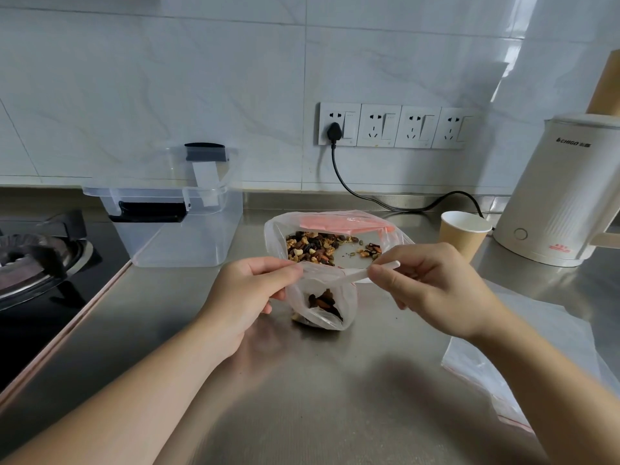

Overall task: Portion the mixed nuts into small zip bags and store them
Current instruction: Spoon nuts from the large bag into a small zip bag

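Observation:
A small clear zip bag (330, 303) stands on the steel counter, with a small heap of mixed nuts in its bottom. My left hand (248, 290) pinches the left edge of its mouth. My right hand (432, 290) grips a white plastic spoon (372, 269) whose bowl end reaches into the bag's mouth. Just behind lies a large clear bag (278, 229), open, with mixed nuts (312, 247) heaped at its left and a few at its right.
A clear lidded storage box (181, 236) stands at the back left, beside a gas hob (37, 260). A paper cup (464, 231) and a white kettle (557, 196) stand at the right. Several empty zip bags (523, 374) lie flat at the right front.

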